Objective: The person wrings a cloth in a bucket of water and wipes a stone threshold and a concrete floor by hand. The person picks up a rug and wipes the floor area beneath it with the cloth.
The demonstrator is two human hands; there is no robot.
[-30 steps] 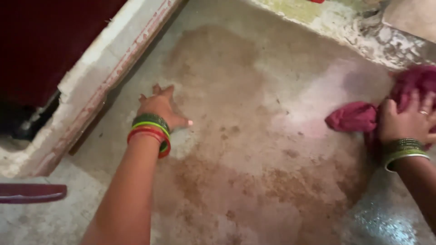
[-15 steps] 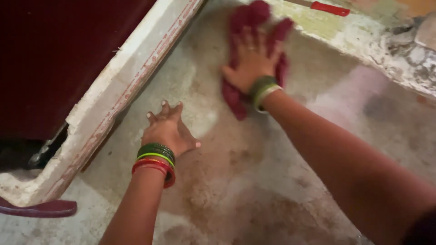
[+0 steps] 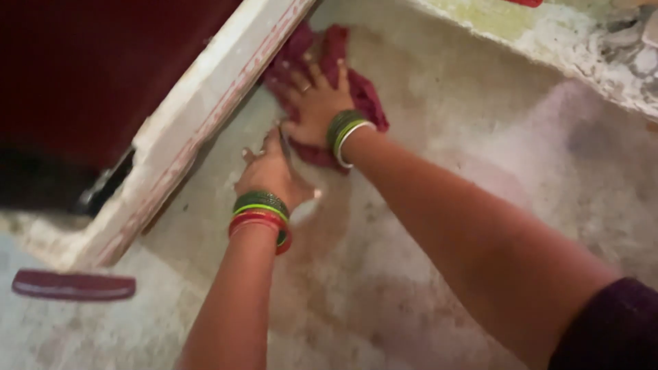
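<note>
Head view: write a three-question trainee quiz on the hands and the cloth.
1. True or false: the right hand presses flat on the red cloth.
2. What does the left hand rest on? A) the floor B) the cloth C) the pale ledge
3. Fill in: the cloth lies against the pale ____.

Key: 1 true; 2 A; 3 ledge.

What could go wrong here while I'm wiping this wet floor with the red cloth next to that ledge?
The right hand presses the red cloth against the painted ledge, so knuckles might scrape its rough edge. The left hand is braced flat on the damp, stained floor and could slip.
</note>
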